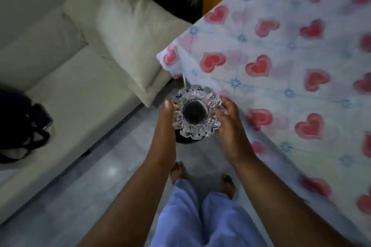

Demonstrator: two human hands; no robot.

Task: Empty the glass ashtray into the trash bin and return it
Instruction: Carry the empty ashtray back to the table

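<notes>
The cut-glass ashtray [195,112] with a scalloped rim is held in the air between both hands, its dark centre facing up. My left hand [165,124] grips its left side. My right hand [228,126] cups its right side, fingers against the rim. A dark round object [185,141] shows on the floor directly beneath the ashtray; only a sliver is visible, and I cannot tell whether it is the trash bin.
A table draped in a white cloth with red hearts [281,70] fills the right side, its corner just beyond the ashtray. A cream sofa [76,94] with a cushion [124,36] lies left, a black bag [22,124] on it. My bare feet [200,176] stand on grey tile.
</notes>
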